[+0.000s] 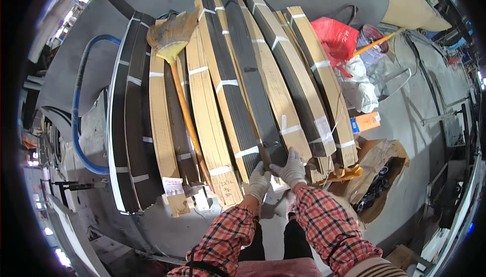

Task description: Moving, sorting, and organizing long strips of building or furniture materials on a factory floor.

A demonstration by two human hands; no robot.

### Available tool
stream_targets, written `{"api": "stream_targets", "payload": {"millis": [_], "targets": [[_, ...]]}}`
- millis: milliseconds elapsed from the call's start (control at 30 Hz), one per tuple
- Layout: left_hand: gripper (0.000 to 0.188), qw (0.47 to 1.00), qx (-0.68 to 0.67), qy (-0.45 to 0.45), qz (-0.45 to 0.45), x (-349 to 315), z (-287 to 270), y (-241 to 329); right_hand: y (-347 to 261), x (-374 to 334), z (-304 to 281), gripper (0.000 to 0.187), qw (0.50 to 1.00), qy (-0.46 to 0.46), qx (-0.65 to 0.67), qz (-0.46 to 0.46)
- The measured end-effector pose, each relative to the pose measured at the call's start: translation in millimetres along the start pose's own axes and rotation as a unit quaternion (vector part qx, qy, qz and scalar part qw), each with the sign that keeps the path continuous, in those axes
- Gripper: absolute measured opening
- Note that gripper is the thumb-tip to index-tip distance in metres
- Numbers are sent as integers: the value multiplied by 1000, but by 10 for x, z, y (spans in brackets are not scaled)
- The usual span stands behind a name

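Both my hands wear pale gloves and meet at the near end of a long dark grey wrapped bundle (249, 56). My left hand (259, 182) is closed at the end of a narrow brown-black strip (264, 154) beside that bundle; its grip is partly hidden. My right hand (291, 170) is around the bundle's near end, thumb toward the left hand and fingers along its right side. Left of them lies a bundle of black strips (234, 105) tied with white bands. To the right is a cardboard-covered bundle (273, 82), also banded.
A broom (182, 92) lies across the bundles at left. A blue hose (76, 110) curves beyond them. At right are a red bag (331, 39), a bucket (373, 44), a white sack (359, 87), an orange box (366, 121) and an open carton (400, 163).
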State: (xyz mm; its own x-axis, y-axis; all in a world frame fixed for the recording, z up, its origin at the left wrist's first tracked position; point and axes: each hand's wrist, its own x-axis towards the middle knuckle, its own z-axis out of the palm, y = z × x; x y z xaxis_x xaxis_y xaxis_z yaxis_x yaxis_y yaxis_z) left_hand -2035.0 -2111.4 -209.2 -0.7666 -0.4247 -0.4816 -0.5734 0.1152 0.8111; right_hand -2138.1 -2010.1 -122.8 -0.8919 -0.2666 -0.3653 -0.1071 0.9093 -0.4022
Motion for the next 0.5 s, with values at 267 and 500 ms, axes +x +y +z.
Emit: {"api": "stream_targets", "payload": {"millis": [267,500], "targets": [[49,924,-362,-1,-122,154,144,391,301,56,85,62,998,19,32,-44],[28,972,-200,-22,-118,65,-152,821,325,-1,-120,77,900,-136,414,35]]}}
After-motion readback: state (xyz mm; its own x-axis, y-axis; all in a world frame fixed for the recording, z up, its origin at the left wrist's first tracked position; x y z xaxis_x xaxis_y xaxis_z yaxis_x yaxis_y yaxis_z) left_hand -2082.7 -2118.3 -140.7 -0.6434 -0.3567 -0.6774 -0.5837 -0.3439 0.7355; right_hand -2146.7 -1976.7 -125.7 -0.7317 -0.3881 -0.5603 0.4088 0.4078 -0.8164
